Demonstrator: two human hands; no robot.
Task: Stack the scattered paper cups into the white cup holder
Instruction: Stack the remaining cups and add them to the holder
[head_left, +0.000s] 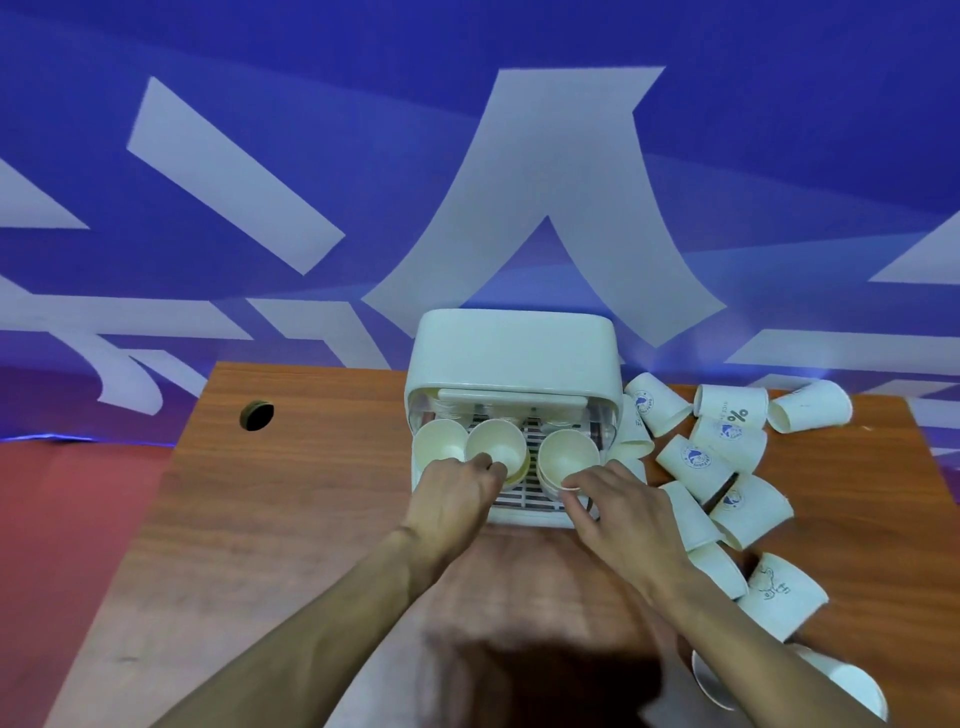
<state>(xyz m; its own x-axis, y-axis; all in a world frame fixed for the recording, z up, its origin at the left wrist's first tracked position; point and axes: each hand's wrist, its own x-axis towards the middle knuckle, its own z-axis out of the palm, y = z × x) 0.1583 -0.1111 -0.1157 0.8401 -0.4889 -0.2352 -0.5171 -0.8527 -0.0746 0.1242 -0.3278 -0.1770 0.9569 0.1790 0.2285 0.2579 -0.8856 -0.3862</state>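
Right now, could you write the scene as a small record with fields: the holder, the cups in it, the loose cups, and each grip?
holder: white cup holder near the far edge of the wooden table, grille tray facing the person
cups on tray: three upright, open ends up: left cup, middle cup, right cup
left grip: fingers curled on the middle cup's near rim
right grip: seems to pinch the right cup near its rim
loose cups: many, mostly on their sides, right of the holder

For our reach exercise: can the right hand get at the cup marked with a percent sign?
Probably yes: the percent-sign cup lies uncovered on the right hand's side, though that hand pinches the rightmost cup in the holder.
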